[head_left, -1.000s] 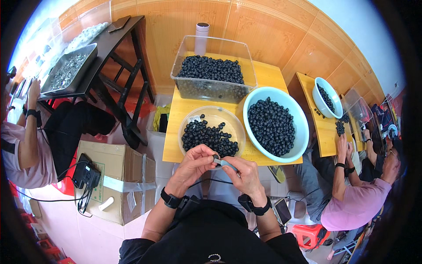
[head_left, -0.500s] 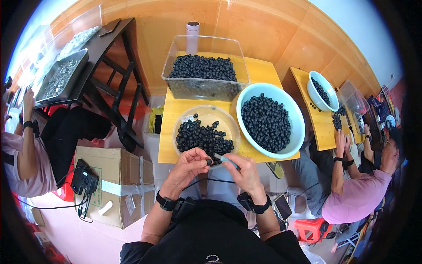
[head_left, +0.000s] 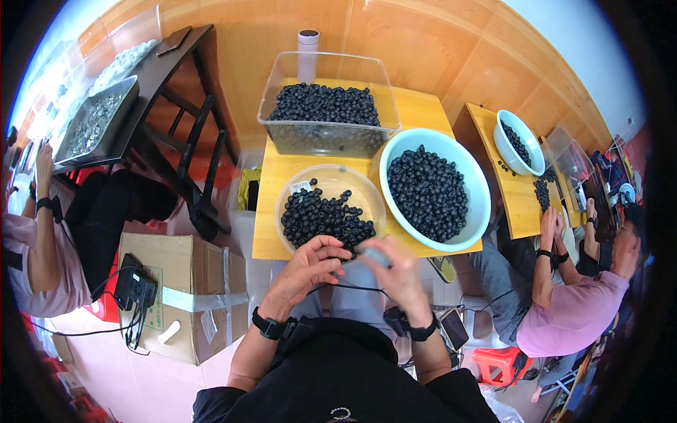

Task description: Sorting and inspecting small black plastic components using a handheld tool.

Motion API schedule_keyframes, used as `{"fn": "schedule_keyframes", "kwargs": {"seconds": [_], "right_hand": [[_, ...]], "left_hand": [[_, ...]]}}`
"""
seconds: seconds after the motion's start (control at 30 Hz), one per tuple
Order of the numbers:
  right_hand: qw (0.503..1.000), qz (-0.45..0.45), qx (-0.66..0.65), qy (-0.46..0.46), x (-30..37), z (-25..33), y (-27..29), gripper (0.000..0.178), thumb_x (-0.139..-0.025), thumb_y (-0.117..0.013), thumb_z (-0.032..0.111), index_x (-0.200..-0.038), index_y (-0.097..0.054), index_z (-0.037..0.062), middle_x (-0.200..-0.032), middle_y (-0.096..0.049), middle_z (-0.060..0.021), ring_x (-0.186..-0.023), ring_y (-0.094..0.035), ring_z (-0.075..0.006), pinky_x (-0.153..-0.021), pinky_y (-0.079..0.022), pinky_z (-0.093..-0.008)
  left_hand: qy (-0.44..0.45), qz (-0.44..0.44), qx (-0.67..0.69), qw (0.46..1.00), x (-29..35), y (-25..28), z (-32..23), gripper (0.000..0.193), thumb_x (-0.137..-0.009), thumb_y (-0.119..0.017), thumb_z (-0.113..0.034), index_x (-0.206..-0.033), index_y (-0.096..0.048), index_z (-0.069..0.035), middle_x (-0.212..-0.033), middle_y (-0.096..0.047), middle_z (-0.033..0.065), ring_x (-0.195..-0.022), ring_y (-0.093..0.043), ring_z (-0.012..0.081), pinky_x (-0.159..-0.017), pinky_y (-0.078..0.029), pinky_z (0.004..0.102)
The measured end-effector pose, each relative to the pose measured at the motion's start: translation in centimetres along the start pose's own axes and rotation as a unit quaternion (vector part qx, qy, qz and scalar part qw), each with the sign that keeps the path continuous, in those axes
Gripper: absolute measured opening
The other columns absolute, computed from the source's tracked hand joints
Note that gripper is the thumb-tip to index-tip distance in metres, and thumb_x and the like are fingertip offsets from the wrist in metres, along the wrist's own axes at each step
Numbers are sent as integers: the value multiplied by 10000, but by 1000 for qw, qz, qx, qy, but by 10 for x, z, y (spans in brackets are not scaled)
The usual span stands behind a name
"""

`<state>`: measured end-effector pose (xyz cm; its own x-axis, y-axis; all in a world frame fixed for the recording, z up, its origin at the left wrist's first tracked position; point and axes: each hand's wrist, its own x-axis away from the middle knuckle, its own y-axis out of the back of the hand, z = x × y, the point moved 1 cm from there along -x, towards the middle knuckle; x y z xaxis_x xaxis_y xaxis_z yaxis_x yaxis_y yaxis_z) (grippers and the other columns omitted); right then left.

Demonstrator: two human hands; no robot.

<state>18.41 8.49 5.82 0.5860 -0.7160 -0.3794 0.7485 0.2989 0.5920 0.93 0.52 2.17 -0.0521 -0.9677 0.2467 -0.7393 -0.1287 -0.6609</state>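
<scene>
Just in front of the near rim of a round clear tub [head_left: 381, 204], my left hand [head_left: 310, 271] has its thumb and fingers curled together. Whatever sits between those fingertips is too small to make out. My right hand [head_left: 396, 271], smeared by motion, is closed around a small tool with a light blue handle [head_left: 375, 256]. Its tip lies close to my left fingertips and is blurred. Small round black parts [head_left: 321, 218], each like a bead with a hole, lie heaped in the tub.
Behind the tub, a clear rectangular bin [head_left: 328, 141] holds more black parts. A light blue basin [head_left: 479, 211] full of them stands at right on the yellow table [head_left: 268, 233]. A cardboard box [head_left: 218, 282] is at left. People sit working on both sides.
My right hand and the tool have shifted slightly and now blur. The black part earlier seen between my left fingertips no longer shows clearly; those fingers have moved a little toward the right.
</scene>
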Motion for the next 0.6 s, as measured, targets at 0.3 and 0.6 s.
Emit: {"fn": "schedule_keyframes", "kwargs": {"seconds": [0.3,0.6], "right_hand": [[972,-163,135,-103,-24,-55,45,241,-748,-660,-8,-987,-629,-17,-824,-598,-163,-728,-599,-316,-648,-453,-353],[985,-128,57,-105,-3,-38,13,163,-771,-638,-3,-931,-637,-28,-766,-594,-159,-673,-592,-317,-606,-452,-356]], "left_hand": [[-82,-121,-90,985,-3,22,14,148,-860,-594,-47,-1004,-562,-35,-972,-634,84,-772,-627,125,-674,-539,245],[-151,-210,-194,946,-10,34,12,98,-830,-591,22,-928,-598,18,-822,-625,59,-701,-615,109,-637,-531,238]]}}
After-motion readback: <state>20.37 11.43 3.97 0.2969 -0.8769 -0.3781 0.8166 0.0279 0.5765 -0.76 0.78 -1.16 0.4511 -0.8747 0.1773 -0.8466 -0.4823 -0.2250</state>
